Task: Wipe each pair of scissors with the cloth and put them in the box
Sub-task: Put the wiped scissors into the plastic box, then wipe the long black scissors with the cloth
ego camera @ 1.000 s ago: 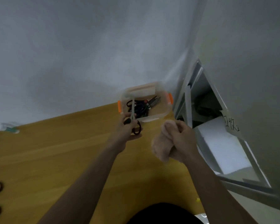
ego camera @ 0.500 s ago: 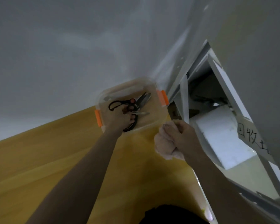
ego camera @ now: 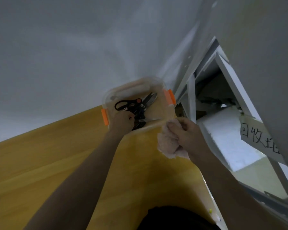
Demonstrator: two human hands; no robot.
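Evidently the left hand (ego camera: 122, 121) is reaching into the clear box (ego camera: 158, 83), its fingers curled low among the black handles; whether they still grip a pair of scissors or have just let go cannot be told, since the knuckles cover the contact. Reaching in over the near rim looks like a way to lay the pair down flat rather than drop it. The right hand (ego camera: 184, 134) waits just beside the box's near right corner, closed around the bunched pale cloth (ego camera: 167, 145), probably kept there ready for the next wipe. Inside the box lie dark-handled scissors (ego camera: 136, 103), one pair with an orange pivot and its blades pointing toward the far right corner, others overlapping beneath so that a count is uncertain. Orange clips sit on the box's left and right sides, and no lid is on it. The box stands at the far corner of the wooden table (ego camera: 40, 163), close to the wall.
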